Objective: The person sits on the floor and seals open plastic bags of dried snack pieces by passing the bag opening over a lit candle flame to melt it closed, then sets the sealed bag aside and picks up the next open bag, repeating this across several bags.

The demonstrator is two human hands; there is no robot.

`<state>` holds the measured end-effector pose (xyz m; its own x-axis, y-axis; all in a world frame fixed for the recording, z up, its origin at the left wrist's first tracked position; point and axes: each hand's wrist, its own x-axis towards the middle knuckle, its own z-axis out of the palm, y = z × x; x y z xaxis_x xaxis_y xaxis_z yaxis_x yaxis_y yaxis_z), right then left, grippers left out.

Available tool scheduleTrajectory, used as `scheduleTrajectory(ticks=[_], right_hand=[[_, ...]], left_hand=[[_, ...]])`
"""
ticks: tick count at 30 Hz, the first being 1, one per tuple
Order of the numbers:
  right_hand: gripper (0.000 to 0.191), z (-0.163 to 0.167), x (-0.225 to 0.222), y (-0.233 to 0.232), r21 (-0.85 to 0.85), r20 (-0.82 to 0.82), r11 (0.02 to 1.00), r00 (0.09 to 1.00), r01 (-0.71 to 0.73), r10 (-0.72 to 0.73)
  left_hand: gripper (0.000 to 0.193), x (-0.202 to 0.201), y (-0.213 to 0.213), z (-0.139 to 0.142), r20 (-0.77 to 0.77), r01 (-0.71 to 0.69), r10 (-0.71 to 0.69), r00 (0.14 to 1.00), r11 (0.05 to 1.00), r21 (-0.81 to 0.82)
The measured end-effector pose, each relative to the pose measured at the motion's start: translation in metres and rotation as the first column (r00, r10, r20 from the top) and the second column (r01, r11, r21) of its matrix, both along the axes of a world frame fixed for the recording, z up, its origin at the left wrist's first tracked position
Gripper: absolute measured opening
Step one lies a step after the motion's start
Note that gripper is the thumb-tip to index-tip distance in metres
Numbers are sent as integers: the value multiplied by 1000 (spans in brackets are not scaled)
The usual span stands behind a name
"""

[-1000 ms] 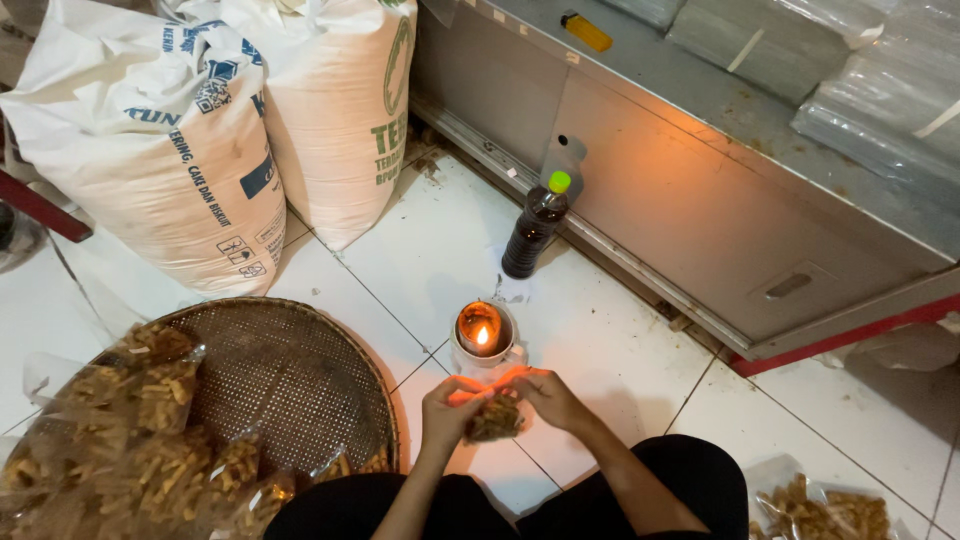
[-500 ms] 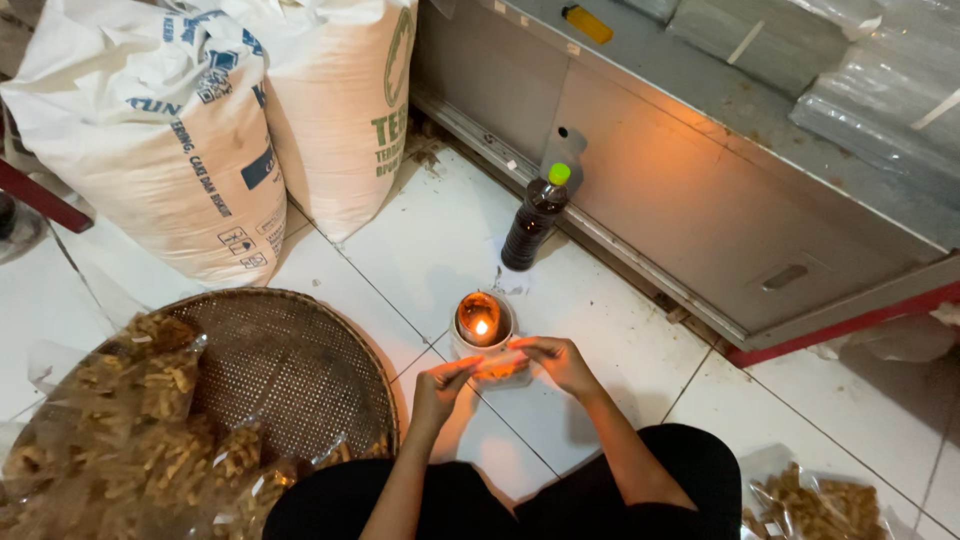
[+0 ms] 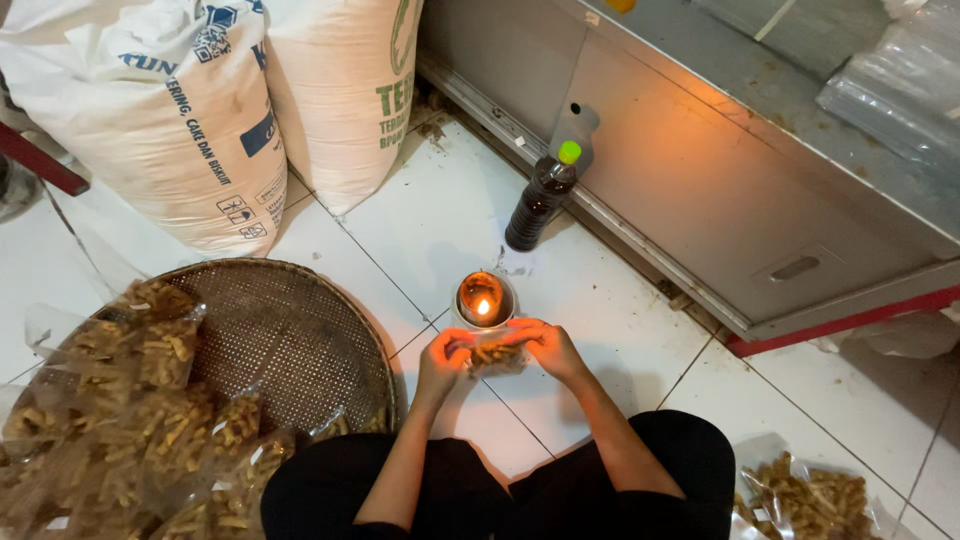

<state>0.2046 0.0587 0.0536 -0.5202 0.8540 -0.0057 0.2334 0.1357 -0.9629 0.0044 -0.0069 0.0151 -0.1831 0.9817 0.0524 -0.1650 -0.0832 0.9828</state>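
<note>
From my seat I see both hands meeting over the white floor tiles [image 3: 440, 230], just in front of a small lit candle cup [image 3: 484, 298]. The left hand [image 3: 444, 357] and the right hand [image 3: 548, 347] each pinch an end of one small clear snack packet [image 3: 496, 354]; it is filled with short golden-brown sticks, its plastic glows orange in the flame light, and it sits just below the cup's rim, close to the flame. The fingers on both sides are pressed together on the packet. The floor is glossy white tile with dark grout lines, and a long grey metal cabinet [image 3: 700, 190] with a red base strip runs across the upper right. I count two big white sacks [image 3: 160, 110] standing at the upper left, one dark bottle [image 3: 540, 195] with a green cap beside the cabinet, one round woven tray [image 3: 290, 330] to the left, a heap of filled packets [image 3: 120, 420] on the tray that I cannot count exactly, and at least one more bag of sticks [image 3: 810, 500] at the lower right.
</note>
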Motion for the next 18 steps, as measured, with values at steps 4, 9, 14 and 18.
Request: scheduleTrajectory(ticks=[4, 9, 14, 18], right_hand=[[34, -1, -5, -1, 57, 9, 998, 1000, 15, -15], [36, 1, -9, -2, 8, 25, 1000, 1000, 17, -17], [32, 3, -10, -5, -40, 15, 999, 1000, 21, -20], [31, 0, -9, -5, -49, 49, 999, 999, 14, -12]], left_hand=[[63, 8, 3, 2, 129, 77, -84, 988, 995, 57], [46, 13, 4, 14, 200, 72, -57, 978, 995, -66], [37, 11, 3, 14, 9, 80, -79, 997, 994, -70], [29, 10, 5, 6, 49, 81, -76, 996, 991, -105]])
